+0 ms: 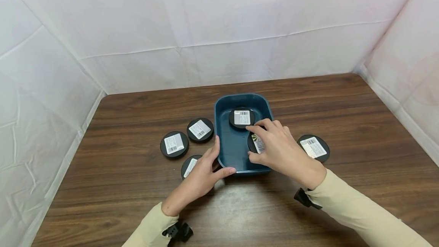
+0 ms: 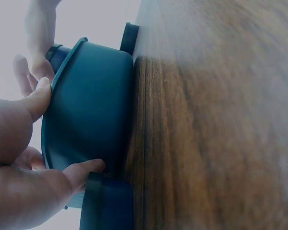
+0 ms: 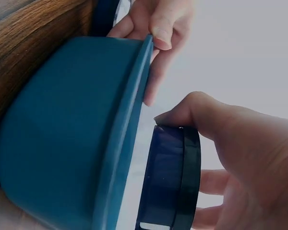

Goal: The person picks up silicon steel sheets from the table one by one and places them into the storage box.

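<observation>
A deep blue plastic tub (image 1: 236, 155) with rounded corners stands on the wooden table. My left hand (image 1: 202, 174) rests at its near left corner, thumb along the near rim and fingers extended against the left side. Over the tub's right part, my right hand (image 1: 279, 146) grips a round black lidded container (image 1: 256, 143) by its edge, between thumb and fingers. In the right wrist view this lidded container (image 3: 168, 177) is tilted on edge, beside the tub's rim. Another black container (image 1: 241, 118) with a white barcode label lies inside the tub, toward the far end.
Left of the tub lie similar labelled containers: one (image 1: 200, 130) near its wall, one (image 1: 174, 145) farther left and one (image 1: 190, 166) partly behind my left hand. Another container (image 1: 313, 148) lies right of the tub, beside my right forearm. White sheeting (image 1: 219, 60) hangs behind the table.
</observation>
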### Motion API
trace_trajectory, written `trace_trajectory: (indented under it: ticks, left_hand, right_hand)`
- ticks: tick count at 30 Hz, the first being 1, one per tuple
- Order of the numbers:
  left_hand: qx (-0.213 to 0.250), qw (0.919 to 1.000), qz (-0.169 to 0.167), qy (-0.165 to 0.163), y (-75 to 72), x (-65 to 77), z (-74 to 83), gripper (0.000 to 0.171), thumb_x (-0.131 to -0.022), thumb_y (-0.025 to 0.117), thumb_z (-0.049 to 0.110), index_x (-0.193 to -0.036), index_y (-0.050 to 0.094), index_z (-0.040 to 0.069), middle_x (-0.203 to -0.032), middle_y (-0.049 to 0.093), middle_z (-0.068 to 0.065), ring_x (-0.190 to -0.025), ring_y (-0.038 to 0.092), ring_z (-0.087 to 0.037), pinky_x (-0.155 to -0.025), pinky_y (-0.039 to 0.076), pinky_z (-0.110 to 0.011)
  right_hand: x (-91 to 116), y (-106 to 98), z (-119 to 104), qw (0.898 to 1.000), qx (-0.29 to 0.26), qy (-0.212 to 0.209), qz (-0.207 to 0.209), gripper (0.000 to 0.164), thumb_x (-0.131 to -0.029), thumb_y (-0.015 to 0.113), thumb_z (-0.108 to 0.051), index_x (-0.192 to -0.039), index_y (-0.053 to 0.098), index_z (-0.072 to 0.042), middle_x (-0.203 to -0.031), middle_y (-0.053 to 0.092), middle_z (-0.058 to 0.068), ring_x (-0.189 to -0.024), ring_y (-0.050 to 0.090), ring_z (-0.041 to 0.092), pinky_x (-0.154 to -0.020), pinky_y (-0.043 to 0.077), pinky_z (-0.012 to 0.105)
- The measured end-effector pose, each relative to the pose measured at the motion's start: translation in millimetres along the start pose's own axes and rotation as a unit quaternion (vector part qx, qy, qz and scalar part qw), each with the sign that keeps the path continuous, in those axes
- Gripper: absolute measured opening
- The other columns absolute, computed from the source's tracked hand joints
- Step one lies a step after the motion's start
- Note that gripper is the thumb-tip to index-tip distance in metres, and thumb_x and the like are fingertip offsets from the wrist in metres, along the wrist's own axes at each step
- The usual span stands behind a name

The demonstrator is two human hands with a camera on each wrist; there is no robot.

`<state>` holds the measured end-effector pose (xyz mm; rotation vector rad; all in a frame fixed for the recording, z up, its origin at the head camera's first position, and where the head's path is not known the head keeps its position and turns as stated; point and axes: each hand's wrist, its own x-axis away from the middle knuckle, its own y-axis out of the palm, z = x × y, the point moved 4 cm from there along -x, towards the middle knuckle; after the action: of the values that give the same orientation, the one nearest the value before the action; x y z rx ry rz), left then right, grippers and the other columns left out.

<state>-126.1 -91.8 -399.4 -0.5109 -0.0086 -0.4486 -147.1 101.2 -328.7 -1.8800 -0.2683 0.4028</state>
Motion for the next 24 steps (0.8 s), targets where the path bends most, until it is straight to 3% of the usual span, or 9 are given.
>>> trace_trajectory:
  ticks: [17, 24]
  left_hand:
    - [0.001, 1.0, -0.002, 0.0, 0.2, 0.0, 0.1, 0.097, -0.095, 0.067, 0.034, -0.161, 0.001, 0.009, -0.167, 0.014, -0.021, -0.145, 0.042, -0.03, -0.11, 0.044, -0.042]
    - [0.002, 1.0, 0.0, 0.003, -0.2, 0.1, -0.2, 0.097, -0.095, 0.068, 0.033, -0.161, 0.001, 0.009, -0.167, 0.015, -0.021, -0.144, 0.043, -0.029, -0.11, 0.045, -0.042]
  right_hand:
    - [-11, 12, 4, 0.999, 0.024, -0.03, -0.034, 0.063, -0.077, 0.079, -0.03, -0.134, 0.064, -0.008, -0.126, 0.062, 0.015, -0.108, 0.055, 0.031, -0.083, 0.044, 0.046]
    - [-18, 10, 8, 0.998, -0.002, -0.013, -0.068, 0.068, -0.078, 0.083, -0.03, -0.138, 0.061, -0.007, -0.127, 0.06, 0.016, -0.112, 0.053, 0.033, -0.09, 0.044, 0.054]
